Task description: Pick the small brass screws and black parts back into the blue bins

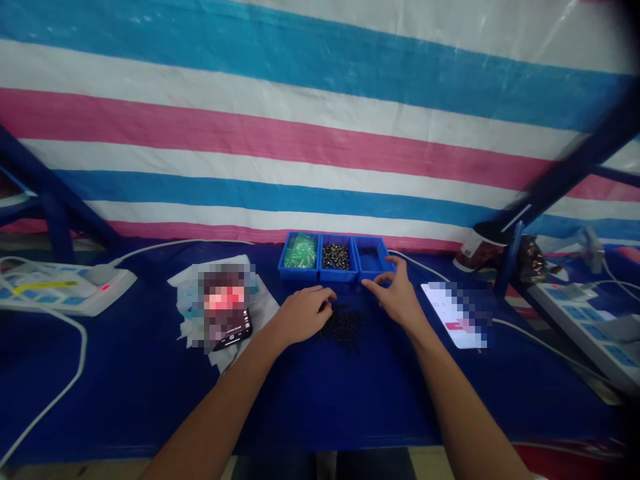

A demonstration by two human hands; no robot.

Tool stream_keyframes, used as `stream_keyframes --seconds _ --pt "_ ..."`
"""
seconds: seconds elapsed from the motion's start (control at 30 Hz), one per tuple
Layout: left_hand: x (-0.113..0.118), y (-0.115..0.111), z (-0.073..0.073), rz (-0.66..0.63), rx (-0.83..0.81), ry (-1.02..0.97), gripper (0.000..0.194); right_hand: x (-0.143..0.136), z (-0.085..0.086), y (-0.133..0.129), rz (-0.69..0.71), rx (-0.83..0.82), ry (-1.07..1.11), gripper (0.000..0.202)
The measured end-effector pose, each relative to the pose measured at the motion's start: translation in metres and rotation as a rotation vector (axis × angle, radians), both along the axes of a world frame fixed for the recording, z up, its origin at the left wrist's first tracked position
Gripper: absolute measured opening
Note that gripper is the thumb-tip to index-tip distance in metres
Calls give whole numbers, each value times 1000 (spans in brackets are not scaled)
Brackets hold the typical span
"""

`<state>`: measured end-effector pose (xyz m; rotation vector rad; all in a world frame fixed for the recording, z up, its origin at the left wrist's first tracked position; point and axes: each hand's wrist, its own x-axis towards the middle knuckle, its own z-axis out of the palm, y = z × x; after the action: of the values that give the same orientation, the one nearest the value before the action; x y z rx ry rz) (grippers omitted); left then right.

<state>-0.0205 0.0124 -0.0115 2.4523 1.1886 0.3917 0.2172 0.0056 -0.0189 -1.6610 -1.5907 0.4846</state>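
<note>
My left hand (pixel 303 315) is at the left edge of a pile of thin black pieces (pixel 345 328) on the blue tabletop. Its fingers are curled in a pinch, and whatever may be between the tips is too small to make out. To the right of the pile, my right hand (pixel 399 293) has its thumb and forefinger apart, close to the front corner of a blue bin (pixel 373 268) with some dark bits in it. Beside that stand a bin of small brass-and-black metal parts (pixel 336 256) and a bin of green pieces in clear plastic (pixel 301 252).
A lit phone (pixel 233 327) lies on white wrapping (pixel 187 280) at left, another phone (pixel 453 317) at right. Power strips (pixel 85 300) (pixel 585 327) with white cables sit at both sides. A dark cup (pixel 475 250) stands by the right frame post; a striped sheet (pixel 300 133) hangs behind.
</note>
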Motion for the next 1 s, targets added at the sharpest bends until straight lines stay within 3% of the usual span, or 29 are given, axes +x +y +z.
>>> stream_keyframes --seconds 0.1,0.17,0.33,0.47,1.0 --pt "0 1 -2 0 4 -2 27 1 3 -1 33 -34 26 29" --pt "0 2 -3 -2 6 -1 27 -2 6 -3 129 -44 -6 18" --pt "-1 2 -4 -15 15 -13 30 -14 2 -5 402 -64 -214 22" --pt "-1 1 -4 -10 14 -6 30 -19 -3 -6 533 -67 -273 26" --pt "2 0 -4 15 21 15 30 -20 -16 -1 484 -104 -287 13"
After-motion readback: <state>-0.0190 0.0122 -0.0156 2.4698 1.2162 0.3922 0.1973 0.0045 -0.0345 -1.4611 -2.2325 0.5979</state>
